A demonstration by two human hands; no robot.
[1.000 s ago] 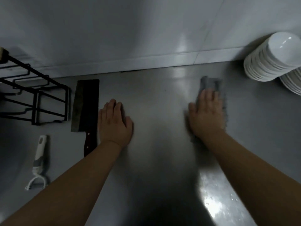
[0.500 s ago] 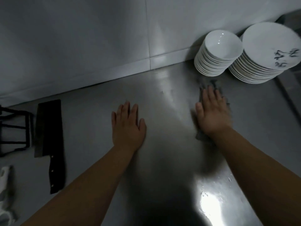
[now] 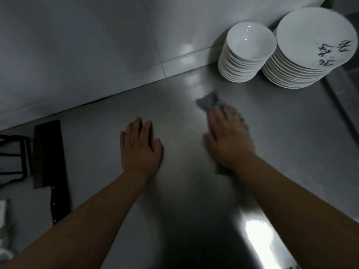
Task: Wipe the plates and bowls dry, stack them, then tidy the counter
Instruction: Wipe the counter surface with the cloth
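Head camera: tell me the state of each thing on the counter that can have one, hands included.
left hand: open, flat on the counter.
right hand: open, pressing the cloth.
cloth: lying on the counter, under the right hand.
bowls: stacked, upright.
plates: stacked, beside the bowls.
cleaver: lying flat, untouched.

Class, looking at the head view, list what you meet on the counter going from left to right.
Black wire rack → cleaver → left hand → right hand flat on the grey cloth → stack of bowls → stack of plates.
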